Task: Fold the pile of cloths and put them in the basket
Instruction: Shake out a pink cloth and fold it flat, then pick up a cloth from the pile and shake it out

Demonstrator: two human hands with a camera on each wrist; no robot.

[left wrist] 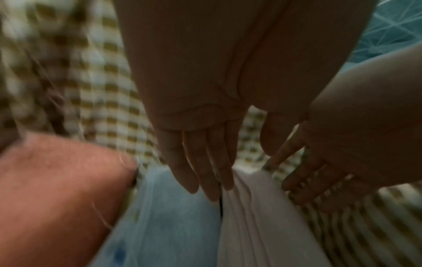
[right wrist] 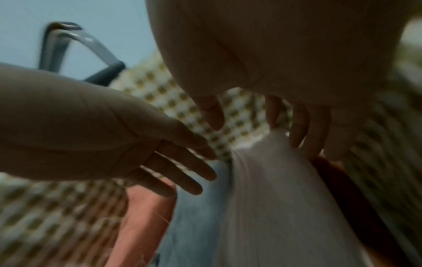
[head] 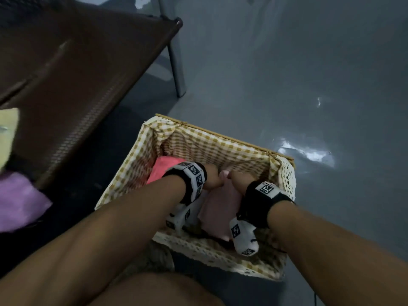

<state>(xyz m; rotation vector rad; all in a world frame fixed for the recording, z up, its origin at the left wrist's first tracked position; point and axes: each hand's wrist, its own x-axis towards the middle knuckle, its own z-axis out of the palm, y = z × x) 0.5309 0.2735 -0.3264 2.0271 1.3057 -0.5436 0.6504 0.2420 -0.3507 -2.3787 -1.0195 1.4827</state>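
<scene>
The basket [head: 209,144], lined in yellow gingham, stands on the floor with both my hands inside it. A folded pale pink cloth [head: 218,208] stands on edge between them. My left hand [left wrist: 205,173] is flat, its straight fingers pushed down between the pink cloth [left wrist: 258,216] and a light blue cloth [left wrist: 173,216]. My right hand [right wrist: 301,126] has straight fingers pressing the far side of the pink cloth [right wrist: 285,198]. A coral cloth [head: 163,168] lies at the basket's left. A dark red cloth [right wrist: 342,198] shows at the right.
A brown woven seat [head: 66,74] on a grey metal leg [head: 176,67] stands to the left. A purple cloth [head: 19,195] and a yellow-green cloth [head: 7,133] lie at the far left. Grey floor [head: 309,74] spreads beyond the basket.
</scene>
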